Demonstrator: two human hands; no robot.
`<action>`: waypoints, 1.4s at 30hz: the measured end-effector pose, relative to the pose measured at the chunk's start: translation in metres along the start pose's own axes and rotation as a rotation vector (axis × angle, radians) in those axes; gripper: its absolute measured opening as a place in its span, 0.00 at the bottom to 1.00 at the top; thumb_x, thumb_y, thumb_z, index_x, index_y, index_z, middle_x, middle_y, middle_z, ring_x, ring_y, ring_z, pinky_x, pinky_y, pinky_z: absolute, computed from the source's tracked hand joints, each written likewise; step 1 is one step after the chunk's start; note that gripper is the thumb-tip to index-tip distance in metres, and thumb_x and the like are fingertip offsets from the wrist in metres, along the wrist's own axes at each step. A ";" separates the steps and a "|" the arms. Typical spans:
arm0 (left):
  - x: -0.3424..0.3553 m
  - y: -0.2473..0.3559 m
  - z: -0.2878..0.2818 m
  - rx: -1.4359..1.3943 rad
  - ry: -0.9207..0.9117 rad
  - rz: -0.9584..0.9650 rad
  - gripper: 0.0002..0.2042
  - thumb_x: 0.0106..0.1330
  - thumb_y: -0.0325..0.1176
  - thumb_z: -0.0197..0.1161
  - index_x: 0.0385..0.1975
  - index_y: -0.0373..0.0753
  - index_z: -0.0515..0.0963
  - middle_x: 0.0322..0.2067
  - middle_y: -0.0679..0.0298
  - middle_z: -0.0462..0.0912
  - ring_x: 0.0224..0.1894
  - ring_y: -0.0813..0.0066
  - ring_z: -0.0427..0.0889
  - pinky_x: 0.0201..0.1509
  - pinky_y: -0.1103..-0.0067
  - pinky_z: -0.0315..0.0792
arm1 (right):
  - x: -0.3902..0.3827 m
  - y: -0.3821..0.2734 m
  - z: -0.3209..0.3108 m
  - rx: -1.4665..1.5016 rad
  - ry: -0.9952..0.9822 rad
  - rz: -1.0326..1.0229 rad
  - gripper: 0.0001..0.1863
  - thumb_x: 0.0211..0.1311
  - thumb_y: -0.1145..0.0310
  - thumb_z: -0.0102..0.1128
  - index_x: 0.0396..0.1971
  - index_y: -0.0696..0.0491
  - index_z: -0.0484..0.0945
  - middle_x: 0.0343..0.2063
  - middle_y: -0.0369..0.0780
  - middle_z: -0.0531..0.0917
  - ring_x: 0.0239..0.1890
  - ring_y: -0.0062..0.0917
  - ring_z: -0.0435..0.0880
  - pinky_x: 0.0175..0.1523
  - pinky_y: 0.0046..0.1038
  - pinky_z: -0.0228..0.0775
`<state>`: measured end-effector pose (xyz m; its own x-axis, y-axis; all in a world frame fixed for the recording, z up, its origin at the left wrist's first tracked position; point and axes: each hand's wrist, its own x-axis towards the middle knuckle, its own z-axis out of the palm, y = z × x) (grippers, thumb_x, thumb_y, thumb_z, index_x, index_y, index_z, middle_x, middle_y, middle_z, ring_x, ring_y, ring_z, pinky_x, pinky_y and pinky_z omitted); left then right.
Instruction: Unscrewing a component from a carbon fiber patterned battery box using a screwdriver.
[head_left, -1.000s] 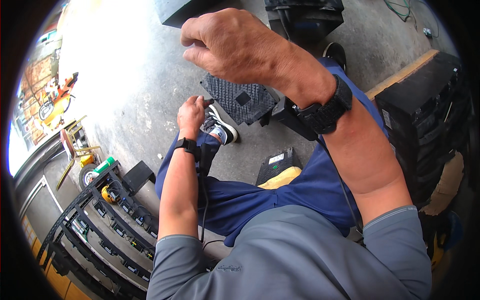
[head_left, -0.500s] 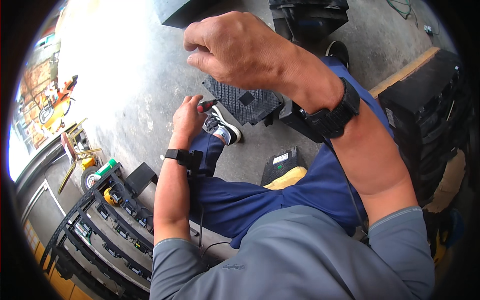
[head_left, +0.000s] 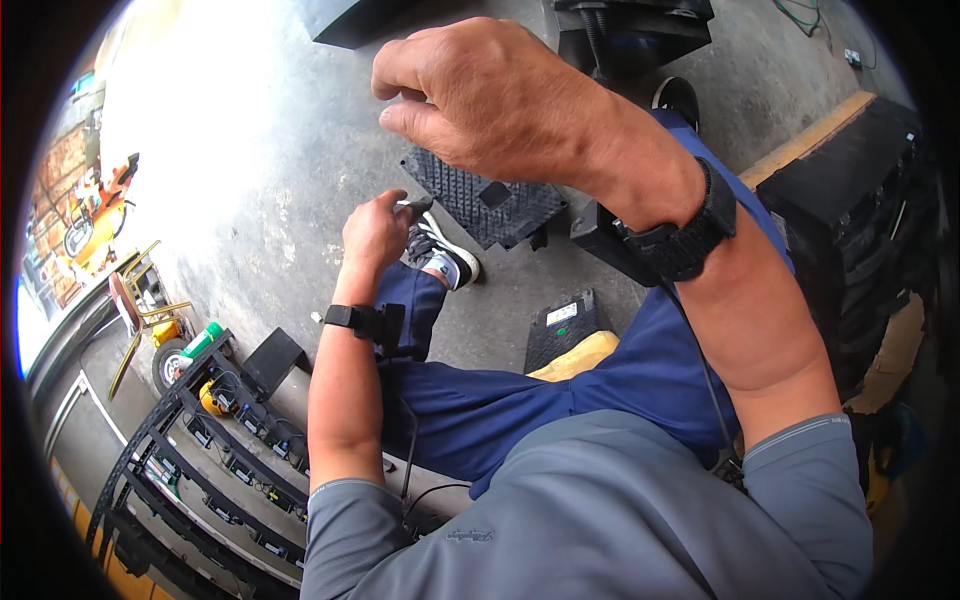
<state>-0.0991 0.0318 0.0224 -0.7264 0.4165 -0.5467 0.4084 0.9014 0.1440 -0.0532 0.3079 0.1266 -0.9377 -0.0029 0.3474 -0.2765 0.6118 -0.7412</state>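
My left hand (head_left: 374,232) is closed around a black handled tool (head_left: 413,208), of which only a short end sticks out past the fingers. It is held low, above my left shoe (head_left: 455,255). My right hand (head_left: 490,95) is raised higher and nearer to the camera, with fingers curled and thumb pressed toward the index finger. Whatever lies between those fingertips, if anything, is hidden. Below and between both hands, a black ribbed plastic panel (head_left: 530,205) with a square patch rests tilted near the floor.
Between my legs are a black block with a label (head_left: 558,325) and a yellow pad (head_left: 580,357). Black boxes stand ahead (head_left: 640,40) and at right (head_left: 830,170), the latter beside a wooden strip (head_left: 810,140). A black rack with devices (head_left: 215,440) is at left.
The handle in my left hand has turned: its red part showed before, and now only black shows. My right hand has shifted slightly right. The view has moved a little.
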 end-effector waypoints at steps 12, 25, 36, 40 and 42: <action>-0.004 -0.002 -0.005 0.002 -0.015 0.117 0.24 0.63 0.41 0.67 0.60 0.45 0.76 0.47 0.49 0.83 0.51 0.49 0.83 0.53 0.61 0.77 | 0.002 -0.001 0.012 -0.041 -0.003 -0.028 0.07 0.65 0.68 0.64 0.37 0.55 0.84 0.29 0.45 0.87 0.31 0.34 0.88 0.39 0.31 0.82; -0.001 -0.002 0.001 -0.069 0.040 0.131 0.25 0.62 0.44 0.68 0.60 0.46 0.78 0.44 0.48 0.86 0.51 0.46 0.83 0.55 0.61 0.76 | -0.001 -0.005 0.007 -0.038 -0.025 -0.002 0.07 0.64 0.68 0.63 0.36 0.56 0.83 0.28 0.47 0.86 0.31 0.37 0.88 0.39 0.35 0.81; 0.002 -0.005 0.000 -0.054 0.020 0.103 0.25 0.61 0.42 0.66 0.60 0.46 0.77 0.40 0.49 0.87 0.47 0.47 0.85 0.53 0.59 0.77 | -0.002 -0.003 0.007 -0.025 -0.007 -0.010 0.07 0.63 0.68 0.64 0.36 0.56 0.83 0.28 0.47 0.86 0.31 0.37 0.88 0.39 0.34 0.80; 0.001 0.007 -0.010 -0.020 -0.087 0.008 0.24 0.63 0.41 0.65 0.60 0.45 0.77 0.39 0.49 0.87 0.46 0.46 0.85 0.53 0.59 0.77 | -0.001 0.000 0.008 -0.043 -0.003 -0.047 0.09 0.65 0.65 0.66 0.37 0.54 0.85 0.29 0.47 0.89 0.34 0.36 0.91 0.39 0.35 0.86; 0.003 -0.002 -0.001 -0.012 -0.073 0.011 0.25 0.62 0.40 0.65 0.60 0.45 0.77 0.39 0.49 0.87 0.46 0.46 0.85 0.52 0.59 0.77 | -0.001 0.001 0.010 -0.014 -0.011 -0.036 0.08 0.64 0.66 0.66 0.37 0.55 0.85 0.29 0.47 0.89 0.34 0.37 0.91 0.39 0.35 0.86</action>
<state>-0.1028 0.0311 0.0209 -0.6795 0.4167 -0.6039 0.4090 0.8985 0.1598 -0.0542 0.3008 0.1196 -0.9294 -0.0341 0.3675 -0.3074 0.6222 -0.7199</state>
